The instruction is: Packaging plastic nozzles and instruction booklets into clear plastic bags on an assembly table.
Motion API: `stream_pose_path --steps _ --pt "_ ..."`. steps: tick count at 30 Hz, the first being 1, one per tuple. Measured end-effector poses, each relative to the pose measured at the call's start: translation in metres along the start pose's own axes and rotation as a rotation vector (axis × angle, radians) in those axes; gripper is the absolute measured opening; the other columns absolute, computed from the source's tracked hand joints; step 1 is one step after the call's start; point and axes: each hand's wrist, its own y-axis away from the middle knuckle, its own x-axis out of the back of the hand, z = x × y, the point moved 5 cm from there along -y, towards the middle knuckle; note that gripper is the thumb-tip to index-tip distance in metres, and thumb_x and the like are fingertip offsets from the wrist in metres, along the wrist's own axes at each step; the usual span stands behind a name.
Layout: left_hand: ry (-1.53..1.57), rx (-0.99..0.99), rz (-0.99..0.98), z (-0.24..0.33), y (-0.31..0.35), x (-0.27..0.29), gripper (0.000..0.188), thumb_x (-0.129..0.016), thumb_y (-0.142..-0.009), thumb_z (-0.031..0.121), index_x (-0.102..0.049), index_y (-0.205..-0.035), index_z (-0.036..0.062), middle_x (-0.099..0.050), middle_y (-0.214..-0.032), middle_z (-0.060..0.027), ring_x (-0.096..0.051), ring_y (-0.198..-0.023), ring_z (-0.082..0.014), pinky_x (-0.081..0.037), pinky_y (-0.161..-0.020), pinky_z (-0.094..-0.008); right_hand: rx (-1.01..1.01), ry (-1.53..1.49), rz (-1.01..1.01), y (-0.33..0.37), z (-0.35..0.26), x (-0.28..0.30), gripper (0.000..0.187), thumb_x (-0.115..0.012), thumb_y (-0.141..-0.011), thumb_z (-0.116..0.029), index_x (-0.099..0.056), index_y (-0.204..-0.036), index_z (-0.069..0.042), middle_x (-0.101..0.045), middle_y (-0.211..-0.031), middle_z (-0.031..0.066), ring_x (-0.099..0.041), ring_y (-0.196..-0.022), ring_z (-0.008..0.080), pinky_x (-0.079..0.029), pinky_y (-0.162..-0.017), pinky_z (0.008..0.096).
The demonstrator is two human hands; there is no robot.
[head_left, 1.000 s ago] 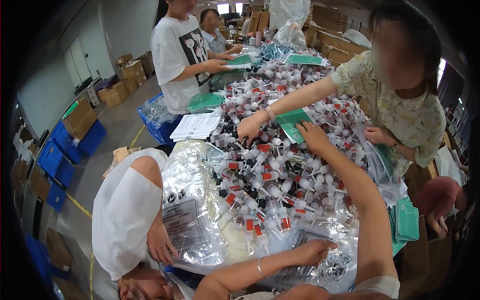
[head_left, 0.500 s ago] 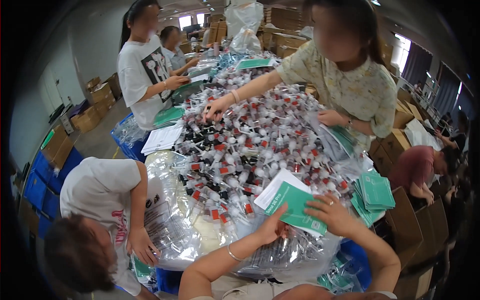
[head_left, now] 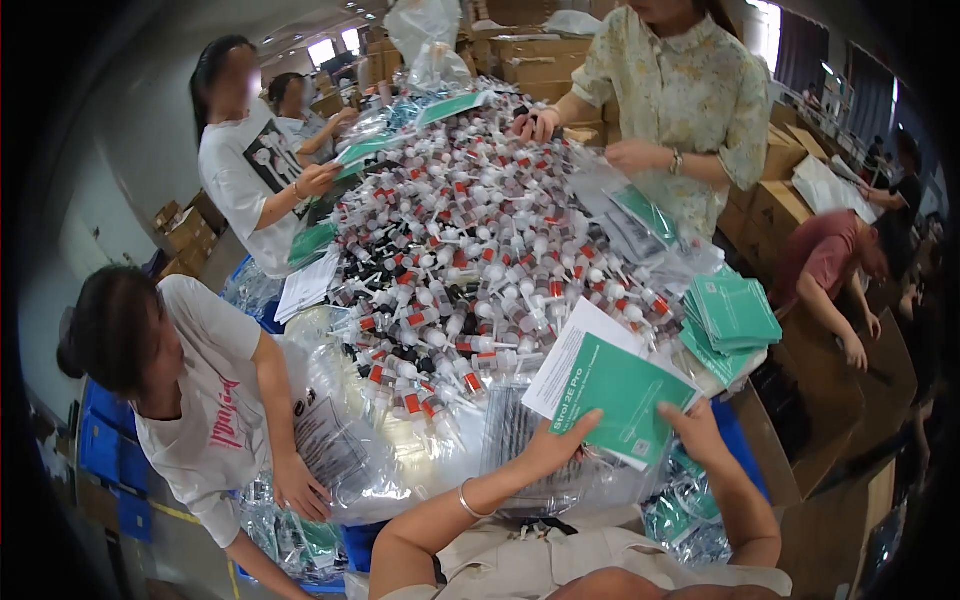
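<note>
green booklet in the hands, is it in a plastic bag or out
Out. The green booklet shows no plastic over its cover; the left hand and right hand grip its bare edges, a white sheet behind.

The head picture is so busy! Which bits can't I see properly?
All in the head view:
Most of the white sheet: covered by the green booklet.
Some fingers of the left hand and right hand: behind the booklet.
The bottom of the heap of small bottles: buried under the upper ones.
The head of the person in the floral shirt: partly cut off by the top edge.
</note>
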Motion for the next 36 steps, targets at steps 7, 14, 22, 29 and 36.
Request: stream_pose_path --steps 7,14,22,29,36 --pt "-0.672 -0.42 0.006 0.041 0.019 -0.013 0.042 -0.062 -0.081 0.014 -0.052 -0.12 0.0023 -0.053 -0.123 -0.0178 -0.062 -0.064 -0.0221 -0.05 -0.058 -0.0294 -0.09 -0.039 0.256 0.046 -0.095 0.084 0.016 -0.06 -0.086 -0.012 -0.063 -0.096 0.0 -0.064 -0.081 -0.0004 -0.059 -0.067 0.0065 -0.048 -0.063 0.0208" --pt "-1.19 -0.609 -0.179 0.049 0.047 -0.073 0.073 -0.055 -0.069 0.003 -0.026 -0.136 -0.0033 -0.021 -0.148 -0.0162 -0.063 -0.076 -0.029 -0.047 -0.047 -0.0377 -0.318 0.273 0.055 0.092 -0.098 0.081 0.018 -0.054 -0.09 -0.013 -0.062 -0.094 0.002 -0.062 -0.08 -0.0016 -0.056 -0.069 0.0044 -0.046 -0.062 0.0206" --pt "-1.222 -0.626 -0.231 0.039 0.056 -0.094 0.078 -0.056 -0.067 0.002 -0.02 -0.135 -0.0114 -0.014 -0.147 -0.0259 -0.061 -0.061 -0.0297 -0.045 -0.042 -0.0355 -0.107 0.43 0.1 0.094 -0.079 0.062 0.026 -0.047 -0.096 -0.021 -0.06 -0.086 -0.001 -0.057 -0.062 -0.0026 -0.051 -0.048 0.0027 -0.041 -0.042 0.0193" --pt "-1.071 -0.632 -0.24 0.037 0.057 -0.098 0.083 -0.055 -0.067 0.0 -0.012 -0.138 -0.0107 -0.011 -0.147 -0.0259 -0.059 -0.059 -0.0308 -0.045 -0.044 -0.037 -0.22 0.509 -0.021 0.084 -0.057 0.025 0.023 -0.045 -0.095 -0.017 -0.06 -0.091 0.0 -0.055 -0.061 0.0005 -0.051 -0.047 0.0046 -0.042 -0.04 0.0232" --pt "-0.941 -0.688 -0.224 0.035 0.061 -0.096 0.085 -0.053 -0.067 -0.002 -0.009 -0.139 -0.0082 -0.012 -0.148 -0.0227 -0.059 -0.063 -0.033 -0.045 -0.045 -0.0376 -0.29 0.412 -0.159 0.05 -0.029 -0.032 0.016 -0.049 -0.091 -0.013 -0.061 -0.095 -0.003 -0.055 -0.061 0.0039 -0.05 -0.043 0.0113 -0.041 -0.04 0.0266"
